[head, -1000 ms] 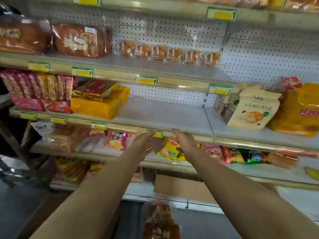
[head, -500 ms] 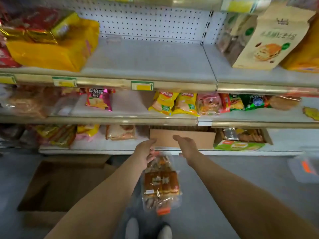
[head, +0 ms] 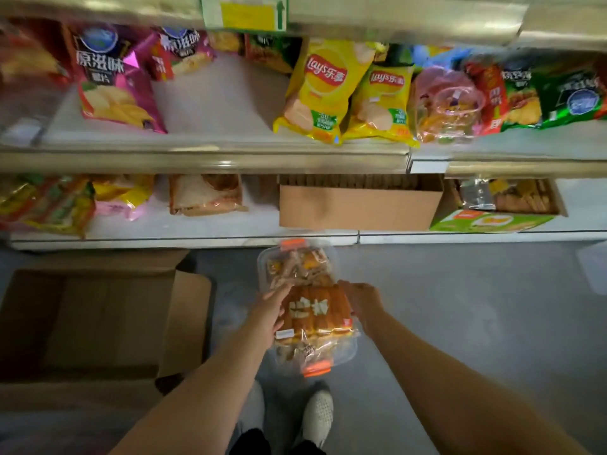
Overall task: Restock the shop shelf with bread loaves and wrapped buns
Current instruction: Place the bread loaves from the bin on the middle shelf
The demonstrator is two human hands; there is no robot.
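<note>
A clear plastic bin [head: 328,254] with orange latches stands on the floor in front of the shelf, filled with wrapped bread. On top lies a bread loaf [head: 313,311] in clear wrap with white lettering. My left hand [head: 271,308] grips its left side and my right hand [head: 363,302] grips its right side. Smaller wrapped buns [head: 300,266] show in the far half of the bin. The shelf [head: 203,159] rises behind the bin.
An open cardboard box [head: 98,316] sits on the floor to the left. The bottom shelf carries a brown carton [head: 358,205], a green-fronted carton [head: 492,220] and a sliced bread pack [head: 205,193]. Yellow crisp bags [head: 323,90] lie on the shelf above. My shoes [head: 317,412] stand below the bin.
My view has tipped down from the upper shelves to the floor. Both hands dropped from the shelf edge to the bin and took hold of the top loaf.
</note>
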